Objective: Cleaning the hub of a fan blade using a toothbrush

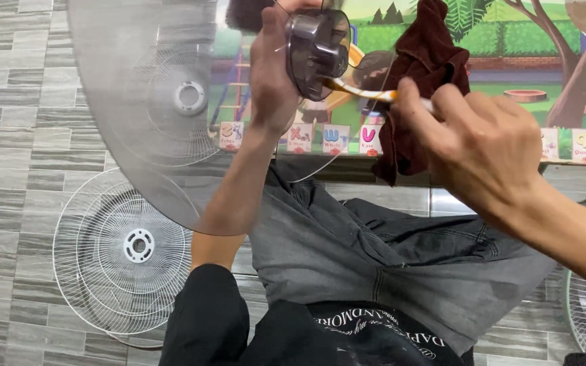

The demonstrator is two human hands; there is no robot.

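Head view, left to right: a white wire fan grille [120, 261] lies flat on the grey tiled floor [8, 135], well apart from the hands. Above it hangs a translucent grey fan blade [130, 102], broad and thin, the floor and a second grille showing through it; its curved edge sweeps down past the left forearm. The blade's dark smoky hub [317, 47] sits at the top centre, ribbed inside. The left hand [272, 74] is wrapped closed around the hub from the left, holding it up over the lap. The right hand [473, 146] has its fingers pinched shut on an orange-and-white brush [367, 93], whose tip touches the hub's lower rim. A dark red cloth [422, 81] hangs just behind the brush. Open room lies on the tiles at far left.
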